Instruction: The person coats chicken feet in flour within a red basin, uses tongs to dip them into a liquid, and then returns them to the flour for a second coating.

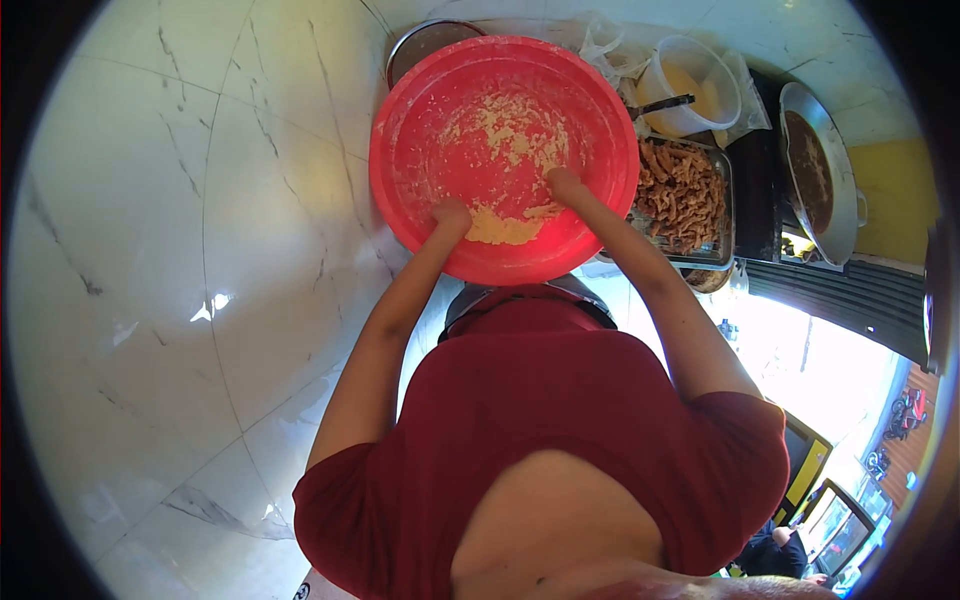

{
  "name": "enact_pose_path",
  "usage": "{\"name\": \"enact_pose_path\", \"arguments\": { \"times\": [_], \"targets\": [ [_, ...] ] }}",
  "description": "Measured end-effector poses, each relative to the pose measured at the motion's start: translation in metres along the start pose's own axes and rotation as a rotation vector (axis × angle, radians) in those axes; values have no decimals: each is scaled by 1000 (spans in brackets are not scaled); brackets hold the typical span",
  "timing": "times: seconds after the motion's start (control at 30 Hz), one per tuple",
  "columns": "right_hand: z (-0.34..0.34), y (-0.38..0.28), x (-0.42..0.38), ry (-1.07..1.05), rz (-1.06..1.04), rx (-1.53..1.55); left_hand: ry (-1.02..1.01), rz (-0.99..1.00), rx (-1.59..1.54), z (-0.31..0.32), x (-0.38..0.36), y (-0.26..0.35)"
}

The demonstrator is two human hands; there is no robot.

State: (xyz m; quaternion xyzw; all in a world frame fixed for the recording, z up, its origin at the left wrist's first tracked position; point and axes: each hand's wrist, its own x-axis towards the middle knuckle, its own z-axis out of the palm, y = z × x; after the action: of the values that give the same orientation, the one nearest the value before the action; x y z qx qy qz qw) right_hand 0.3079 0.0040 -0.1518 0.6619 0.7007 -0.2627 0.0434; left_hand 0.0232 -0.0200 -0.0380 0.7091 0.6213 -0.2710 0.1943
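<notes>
A large red plastic basin (405, 150) sits in front of my body. Pale yellow, crumbly flour or dough mixture (515, 130) is scattered over its bottom and far wall. A thicker pale clump of the mixture (500, 227) lies near the close side. My left hand (453, 216) is low inside the basin, at the left end of that clump. Farther right and a bit deeper, my right hand (563, 184) reaches in, against the mixture. Both hands look bent at the wrist, and their fingers cannot be made out.
Right of the basin, a metal tray (728, 215) holds many brown fried strips (682, 195). Behind it are a clear plastic tub (690, 85), a dark-handled utensil (665, 106) and plastic bags (603, 45). A wide pan (850, 190) of brown liquid stands farther right. Marbled tiles (200, 250) cover the left.
</notes>
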Motion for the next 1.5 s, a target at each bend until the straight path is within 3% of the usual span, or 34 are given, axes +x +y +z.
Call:
{"name": "enact_pose_path", "arguments": {
  "times": [0.1,0.3,0.37,0.4,0.5,0.57,0.6,0.67,0.77,0.87,0.93,1.0,1.03,1.13,1.23,1.3,1.37,1.47,1.5],
  "targets": [
    [-46,-74,-62,-54,-244,-126,28,150,22,10,-10,19],
    [-19,-124,-70,-314,-213,-55,-67,452,-10,23,-13,58],
    [-17,-120,-57,-435,-211,-52,-72,484,-96,85,50,48],
    [-25,-119,-61,-461,-172,96,-74,501,-139,107,72,43],
    [-70,-109,-80,-541,-106,454,-413,713,-871,22,3,30],
    [-93,-94,-85,-606,-132,582,-427,549,-600,-24,-15,19],
    [-91,-79,-79,-461,-185,498,-431,467,-466,-34,-16,14],
    [-77,-51,-64,-174,-286,329,-251,398,-291,-30,-8,3],
    [-112,-77,-70,-225,125,305,-135,306,-208,-22,-3,11],
    [-69,-79,-45,-114,-113,137,-27,234,-267,-5,-4,35],
    [-89,-121,-65,-318,36,117,35,109,-309,7,1,52],
    [-65,-131,-67,-122,-200,123,69,-103,-338,14,7,63],
    [-54,-131,-65,-23,-317,125,13,-37,-318,12,8,61],
    [-48,-119,-53,-86,-367,142,-85,104,-239,-2,4,40],
    [-73,-110,-48,-157,-91,166,-27,117,-177,-3,-1,31],
    [-97,-90,-43,-131,-126,400,50,82,-212,6,7,35],
    [-122,-77,-38,-57,-60,423,-9,193,-182,-22,-16,36],
    [-101,-49,-7,553,32,449,36,304,-286,-28,-33,22],
    [-93,-39,-1,511,24,371,70,334,-345,-25,-37,14]
  ]
}}
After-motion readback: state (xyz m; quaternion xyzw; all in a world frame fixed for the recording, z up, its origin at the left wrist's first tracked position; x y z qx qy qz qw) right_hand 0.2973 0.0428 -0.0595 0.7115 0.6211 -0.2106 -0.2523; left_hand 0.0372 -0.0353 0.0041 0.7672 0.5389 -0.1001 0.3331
